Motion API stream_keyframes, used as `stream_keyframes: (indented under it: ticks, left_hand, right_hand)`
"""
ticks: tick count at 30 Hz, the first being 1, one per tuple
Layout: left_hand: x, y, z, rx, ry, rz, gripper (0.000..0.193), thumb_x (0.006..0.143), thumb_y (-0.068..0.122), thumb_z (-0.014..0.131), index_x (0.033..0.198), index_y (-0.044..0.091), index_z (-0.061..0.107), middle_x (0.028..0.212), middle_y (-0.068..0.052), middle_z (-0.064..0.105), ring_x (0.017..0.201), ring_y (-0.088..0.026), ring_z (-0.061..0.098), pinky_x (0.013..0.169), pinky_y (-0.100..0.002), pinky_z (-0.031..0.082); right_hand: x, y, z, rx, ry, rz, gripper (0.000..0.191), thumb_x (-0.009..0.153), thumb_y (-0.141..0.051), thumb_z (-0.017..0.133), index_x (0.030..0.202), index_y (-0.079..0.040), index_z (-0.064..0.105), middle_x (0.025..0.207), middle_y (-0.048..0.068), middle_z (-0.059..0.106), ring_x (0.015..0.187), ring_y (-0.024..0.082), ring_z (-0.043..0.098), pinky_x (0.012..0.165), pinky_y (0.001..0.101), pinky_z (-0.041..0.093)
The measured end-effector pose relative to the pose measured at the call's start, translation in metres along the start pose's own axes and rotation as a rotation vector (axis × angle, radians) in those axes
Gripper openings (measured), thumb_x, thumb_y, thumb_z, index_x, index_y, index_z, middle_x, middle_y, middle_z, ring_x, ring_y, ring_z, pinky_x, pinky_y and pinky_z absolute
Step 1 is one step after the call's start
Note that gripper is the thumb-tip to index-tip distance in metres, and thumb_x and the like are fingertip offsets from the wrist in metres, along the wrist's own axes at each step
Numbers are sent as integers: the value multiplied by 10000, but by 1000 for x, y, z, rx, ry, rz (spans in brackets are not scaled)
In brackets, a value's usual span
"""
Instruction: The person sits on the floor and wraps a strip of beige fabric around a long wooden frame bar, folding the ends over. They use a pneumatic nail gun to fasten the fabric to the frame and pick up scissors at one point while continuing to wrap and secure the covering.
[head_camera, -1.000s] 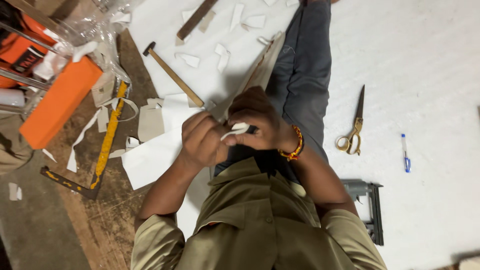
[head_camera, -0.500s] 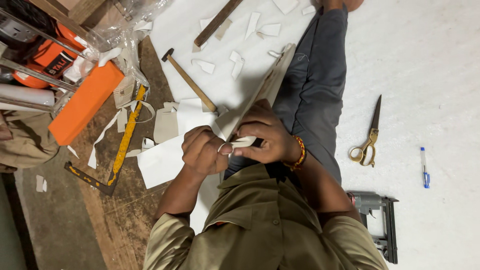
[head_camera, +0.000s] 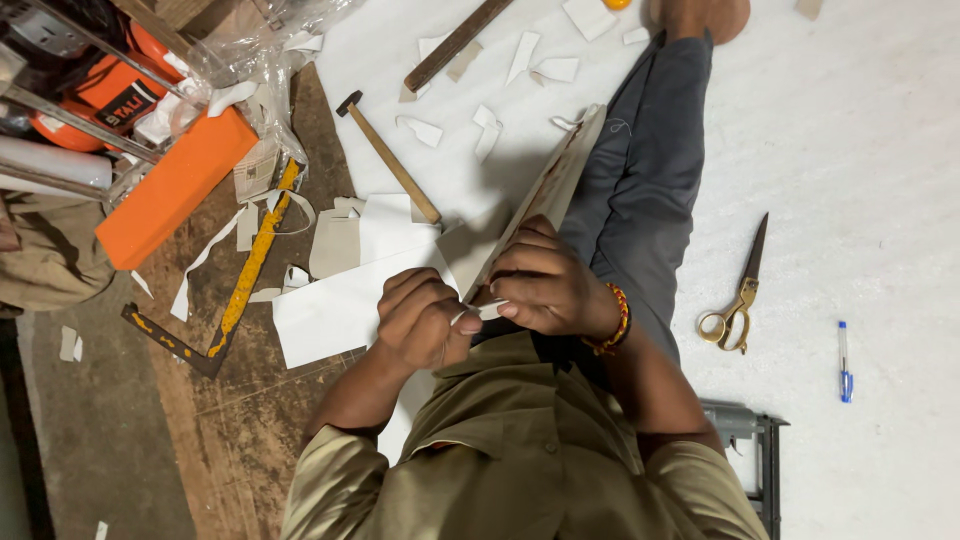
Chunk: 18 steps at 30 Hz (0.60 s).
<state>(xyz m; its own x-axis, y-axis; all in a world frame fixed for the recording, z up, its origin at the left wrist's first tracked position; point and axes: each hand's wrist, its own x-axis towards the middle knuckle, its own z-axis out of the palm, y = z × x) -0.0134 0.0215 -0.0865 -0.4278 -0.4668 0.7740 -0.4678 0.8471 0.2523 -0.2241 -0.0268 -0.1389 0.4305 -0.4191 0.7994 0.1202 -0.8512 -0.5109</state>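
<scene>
A small white paper strip (head_camera: 487, 311) is pinched between the two hands, which are held together in front of the chest. The left hand (head_camera: 425, 322) is curled into a loose fist, its thumb and fingers closed on one end of the strip; the right hand (head_camera: 545, 285) is closed on the other end, a beaded bracelet (head_camera: 617, 320) being worn at its wrist. Just beyond the hands, a flat board (head_camera: 545, 195) is leaned on edge against the outstretched leg in grey trousers (head_camera: 650, 190). A large white paper sheet (head_camera: 335, 305) is spread on the floor beside the left hand. Further off, a wooden-handled hammer (head_camera: 392, 160) is laid among scattered paper scraps (head_camera: 485, 130). A yellow square ruler (head_camera: 245, 275) and an orange box (head_camera: 175, 185) are seen to the left. To the right, well apart from the hands, scissors (head_camera: 740, 290) and a blue pen (head_camera: 844, 360) are laid on the white floor covering (head_camera: 860, 150).
</scene>
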Motion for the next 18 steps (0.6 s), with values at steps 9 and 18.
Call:
stream_keyframes:
  ticks: [9, 18]
  left_hand:
    - [-7, -13, 16, -120, 65, -308, 288, 970, 74, 681, 723, 2, 552, 631, -88, 504, 491, -205, 478, 484, -346, 376]
    - [16, 12, 38, -455, -213, -441, 264, 980, 160, 743, 809, 17, 602, 683, -89, 547, 551, -203, 533, 521, -331, 403]
  right_hand:
    - [-5, -1, 11, 22, 93, 24, 133, 985, -147, 634, 933, -27, 610, 960, 116, 664, 855, 298, 621, 856, 463, 473]
    - [-47, -25, -12, 27, 207, 194, 254, 1033, -249, 605, 861, -69, 554, 914, 93, 682, 860, 261, 637, 893, 449, 444]
